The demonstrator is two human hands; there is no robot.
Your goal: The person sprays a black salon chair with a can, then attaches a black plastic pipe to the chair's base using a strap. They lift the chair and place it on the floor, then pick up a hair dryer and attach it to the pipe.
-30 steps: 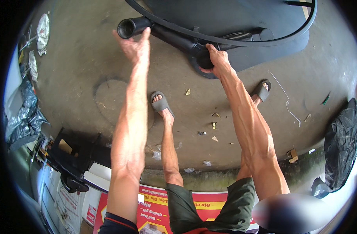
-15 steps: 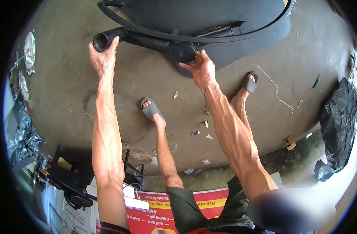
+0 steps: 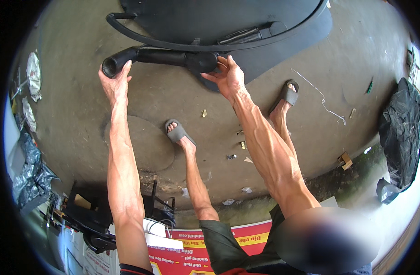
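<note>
A black plastic tube lies across the top of the view, under a large dark curved panel. My left hand cups the tube's open end at the left. My right hand grips the round knob-like end of the tube at its right. Both arms are stretched forward over the concrete floor. My feet in grey slippers rest on the floor below the tube.
A black plastic bag lies at the right. Crumpled bags and a black metal frame sit at the lower left. A thin wire and small scraps litter the floor. A red and yellow printed sheet lies under me.
The tube and panel have shifted down and to the right in view, and both hands followed, keeping their hold on the tube's two ends.
</note>
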